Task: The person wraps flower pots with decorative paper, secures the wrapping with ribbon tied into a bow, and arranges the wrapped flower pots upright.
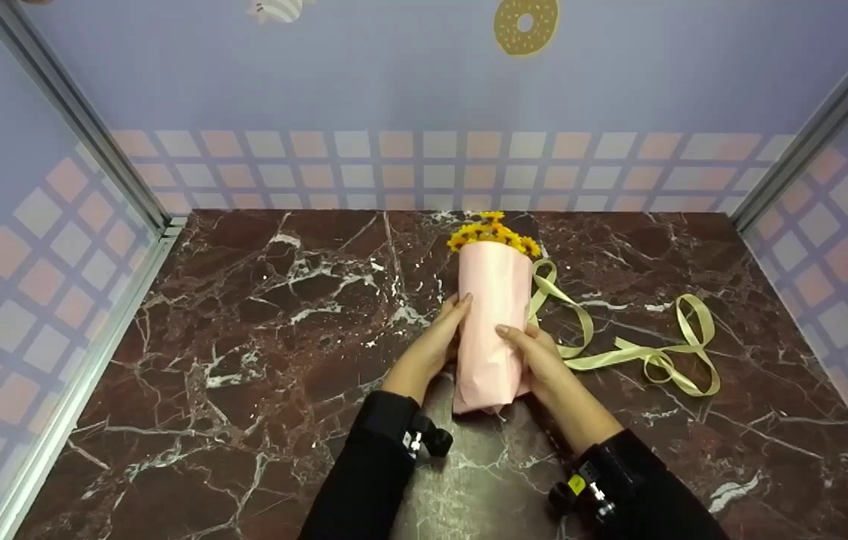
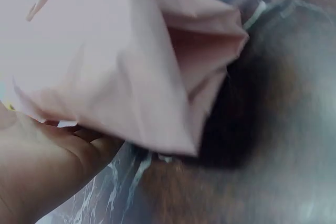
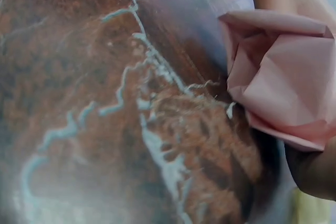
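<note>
A bouquet of yellow flowers (image 1: 495, 234) rolled in pink wrapping paper (image 1: 495, 315) is held between both hands in the head view. My left hand (image 1: 435, 341) grips the roll's left side, thumb along the front. On the right side my right hand (image 1: 536, 356) grips it lower down, thumb across the front. The left wrist view shows the folded lower end of the paper (image 2: 152, 77) above the left hand (image 2: 58, 156). In the right wrist view the crumpled bottom of the paper (image 3: 289, 77) sits between parts of the right hand (image 3: 315, 171). Most fingers are hidden behind the roll.
A pale yellow-green ribbon (image 1: 618, 356) lies in loops on the dark marble tabletop (image 1: 281, 420), right of the bouquet and partly behind it. Tiled-pattern walls (image 1: 424, 161) stand at the back and on both sides.
</note>
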`<state>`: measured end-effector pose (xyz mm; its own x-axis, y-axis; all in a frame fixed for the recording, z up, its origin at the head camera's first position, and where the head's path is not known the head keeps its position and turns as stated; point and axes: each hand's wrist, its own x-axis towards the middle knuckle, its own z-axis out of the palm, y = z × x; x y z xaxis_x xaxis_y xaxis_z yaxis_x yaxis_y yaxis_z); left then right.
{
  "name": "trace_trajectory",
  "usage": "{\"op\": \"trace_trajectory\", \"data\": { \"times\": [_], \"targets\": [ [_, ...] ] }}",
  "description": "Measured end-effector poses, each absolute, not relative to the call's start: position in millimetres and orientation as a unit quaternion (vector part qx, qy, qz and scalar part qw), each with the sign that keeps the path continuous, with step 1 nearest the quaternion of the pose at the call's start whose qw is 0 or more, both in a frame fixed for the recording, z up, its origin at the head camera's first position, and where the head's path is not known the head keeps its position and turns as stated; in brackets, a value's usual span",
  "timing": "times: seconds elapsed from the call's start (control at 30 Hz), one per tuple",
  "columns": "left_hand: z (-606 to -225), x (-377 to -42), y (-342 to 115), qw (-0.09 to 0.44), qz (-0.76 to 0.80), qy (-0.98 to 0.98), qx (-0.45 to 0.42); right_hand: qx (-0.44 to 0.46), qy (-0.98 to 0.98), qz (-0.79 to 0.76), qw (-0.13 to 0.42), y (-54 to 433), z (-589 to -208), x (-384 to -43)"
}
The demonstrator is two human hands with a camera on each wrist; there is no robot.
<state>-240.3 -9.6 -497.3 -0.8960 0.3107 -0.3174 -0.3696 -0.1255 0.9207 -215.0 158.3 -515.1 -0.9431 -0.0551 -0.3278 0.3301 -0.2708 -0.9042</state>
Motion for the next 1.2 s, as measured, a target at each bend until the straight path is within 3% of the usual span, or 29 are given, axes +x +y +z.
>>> {"op": "trace_trajectory", "data": {
  "times": [0.17,0.33,0.73,0.83,1.03,1.2],
  "targets": [
    [-500.7,-245.0,-13.4,0.208,0.717,0.665,-0.012,0.102,0.573,-0.802,0.133,166.7,-522.3,-215.9],
    [-504.6,-253.8,-14.6,0.118,0.629,0.768,0.032,0.084,0.550,-0.820,0.137,172.5,-525.5,-214.6],
    [-518.8,-267.1,-12.3,-0.064,0.130,0.932,0.332,0.071,0.565,-0.808,0.149,194.6,-519.7,-201.4],
    [-518.8,-268.0,-4.8,-0.049,0.054,0.931,0.358,0.073,0.568,-0.806,0.150,200.7,-516.4,-199.4],
    [-512.0,-279.7,17.9,0.079,-0.030,0.938,0.336,0.048,0.571,-0.803,0.164,206.1,-509.8,-199.1],
    [-509.7,-288.6,27.1,0.096,-0.084,0.930,0.344,0.047,0.560,-0.808,0.175,206.5,-506.2,-199.5]
  ]
}}
